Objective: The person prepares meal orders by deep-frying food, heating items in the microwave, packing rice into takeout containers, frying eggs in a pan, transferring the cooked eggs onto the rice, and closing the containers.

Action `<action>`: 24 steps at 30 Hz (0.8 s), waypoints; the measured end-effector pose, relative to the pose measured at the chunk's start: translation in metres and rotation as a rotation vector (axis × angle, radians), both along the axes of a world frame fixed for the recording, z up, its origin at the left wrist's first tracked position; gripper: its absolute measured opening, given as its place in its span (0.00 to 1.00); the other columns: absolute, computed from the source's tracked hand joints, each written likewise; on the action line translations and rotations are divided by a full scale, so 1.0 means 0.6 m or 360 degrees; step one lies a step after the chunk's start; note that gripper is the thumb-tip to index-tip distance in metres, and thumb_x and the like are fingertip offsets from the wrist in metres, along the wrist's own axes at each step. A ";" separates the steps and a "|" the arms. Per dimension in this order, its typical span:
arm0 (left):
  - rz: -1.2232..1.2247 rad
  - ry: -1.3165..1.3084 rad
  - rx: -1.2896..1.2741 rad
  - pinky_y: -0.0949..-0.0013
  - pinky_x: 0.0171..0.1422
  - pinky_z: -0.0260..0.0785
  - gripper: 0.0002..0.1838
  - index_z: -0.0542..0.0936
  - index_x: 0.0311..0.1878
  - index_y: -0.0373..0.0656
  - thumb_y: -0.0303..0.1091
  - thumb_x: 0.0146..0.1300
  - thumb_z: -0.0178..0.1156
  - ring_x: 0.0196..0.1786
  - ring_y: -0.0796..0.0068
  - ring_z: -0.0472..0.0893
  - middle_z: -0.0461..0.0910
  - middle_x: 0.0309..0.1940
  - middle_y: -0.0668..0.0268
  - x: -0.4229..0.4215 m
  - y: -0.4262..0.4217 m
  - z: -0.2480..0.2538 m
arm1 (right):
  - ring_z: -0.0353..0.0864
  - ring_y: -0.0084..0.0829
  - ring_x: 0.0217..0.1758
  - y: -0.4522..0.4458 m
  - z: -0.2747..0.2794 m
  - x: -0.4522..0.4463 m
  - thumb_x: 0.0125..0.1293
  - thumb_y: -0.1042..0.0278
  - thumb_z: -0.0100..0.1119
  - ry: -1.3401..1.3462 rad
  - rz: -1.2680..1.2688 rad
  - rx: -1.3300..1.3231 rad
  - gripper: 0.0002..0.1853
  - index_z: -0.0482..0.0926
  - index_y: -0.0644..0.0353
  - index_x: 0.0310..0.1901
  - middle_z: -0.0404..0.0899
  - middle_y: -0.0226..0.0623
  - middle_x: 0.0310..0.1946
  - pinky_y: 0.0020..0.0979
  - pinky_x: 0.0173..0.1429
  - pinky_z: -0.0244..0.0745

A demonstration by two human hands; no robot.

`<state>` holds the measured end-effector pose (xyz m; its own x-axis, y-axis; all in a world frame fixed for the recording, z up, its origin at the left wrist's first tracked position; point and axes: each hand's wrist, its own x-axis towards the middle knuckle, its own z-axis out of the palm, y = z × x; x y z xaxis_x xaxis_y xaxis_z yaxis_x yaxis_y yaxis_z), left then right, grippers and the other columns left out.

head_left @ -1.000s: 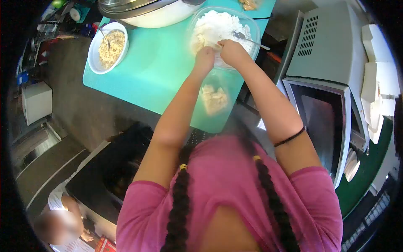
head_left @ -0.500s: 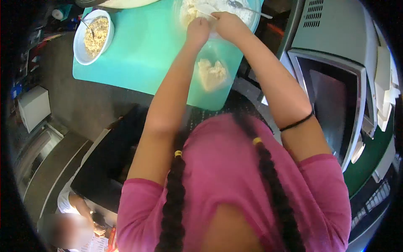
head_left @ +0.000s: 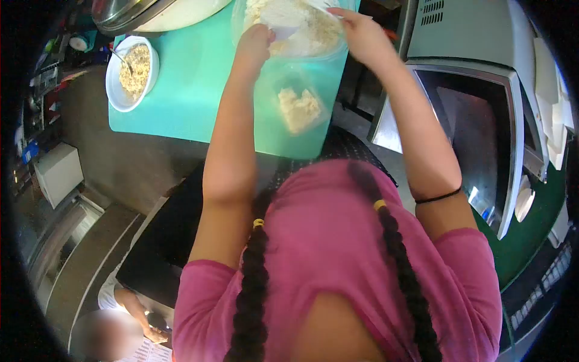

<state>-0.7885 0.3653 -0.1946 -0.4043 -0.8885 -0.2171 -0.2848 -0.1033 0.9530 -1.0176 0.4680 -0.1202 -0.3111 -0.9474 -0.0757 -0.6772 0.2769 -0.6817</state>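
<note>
At the top of the head view, a clear bowl [head_left: 347,51] holds white, flour-like powder and pale crumbs [head_left: 322,36]. My left hand [head_left: 256,45] is closed at the bowl's near left side. A smooth whitish piece [head_left: 284,31] shows beside its fingers; what it is cannot be made out. My right hand [head_left: 367,39] is over the right rim, its fingers pinched on the pale handle of a spoon [head_left: 319,6] that reaches into the bowl. Between my forearms, a clear plastic bag [head_left: 300,111] with a pale, crumbly lump lies on the turquoise tabletop [head_left: 187,78].
A white bowl [head_left: 154,75] of yellowish crumbs with a spoon stands at the table's left. A large lidded pot [head_left: 136,12] is at the back left. To the right is a grey microwave [head_left: 476,36]. Another person's hand [head_left: 155,333] appears at lower left, near a printed sheet.
My hands have moved apart, left hand leftward and right hand rightward. The right hand now holds the spoon handle at the bowl's right side. The view has shifted slightly.
</note>
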 end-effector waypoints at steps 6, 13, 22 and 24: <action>0.0391 0.0599 0.0412 0.75 0.25 0.50 0.12 0.64 0.29 0.48 0.35 0.71 0.49 0.25 0.84 0.58 0.61 0.23 0.74 -0.018 0.047 0.046 | 0.84 0.51 0.48 0.003 -0.009 0.037 0.68 0.66 0.45 0.0090 0.0030 0.0175 0.21 0.80 0.44 0.60 0.83 0.53 0.45 0.47 0.55 0.78; 0.0489 0.0748 0.0475 0.76 0.26 0.52 0.12 0.63 0.29 0.48 0.35 0.71 0.49 0.24 0.84 0.57 0.61 0.23 0.74 -0.028 0.049 0.032 | 0.84 0.52 0.44 -0.039 -0.044 0.014 0.73 0.66 0.45 -0.0196 0.0121 -0.0078 0.19 0.79 0.48 0.61 0.83 0.56 0.41 0.45 0.50 0.79; 0.0558 0.0567 0.0210 0.75 0.27 0.54 0.12 0.64 0.29 0.47 0.35 0.71 0.48 0.24 0.83 0.58 0.60 0.23 0.74 -0.047 0.041 0.030 | 0.83 0.54 0.47 -0.021 0.009 0.088 0.70 0.71 0.43 0.0125 0.0316 0.0136 0.22 0.78 0.55 0.62 0.81 0.60 0.42 0.45 0.56 0.77; 0.0559 0.0570 0.0249 0.75 0.26 0.54 0.13 0.64 0.28 0.47 0.35 0.71 0.47 0.24 0.83 0.57 0.61 0.23 0.74 -0.041 0.040 0.036 | 0.85 0.50 0.46 0.005 0.028 0.080 0.70 0.71 0.44 0.0044 0.0357 0.0123 0.21 0.78 0.56 0.62 0.83 0.58 0.41 0.43 0.55 0.77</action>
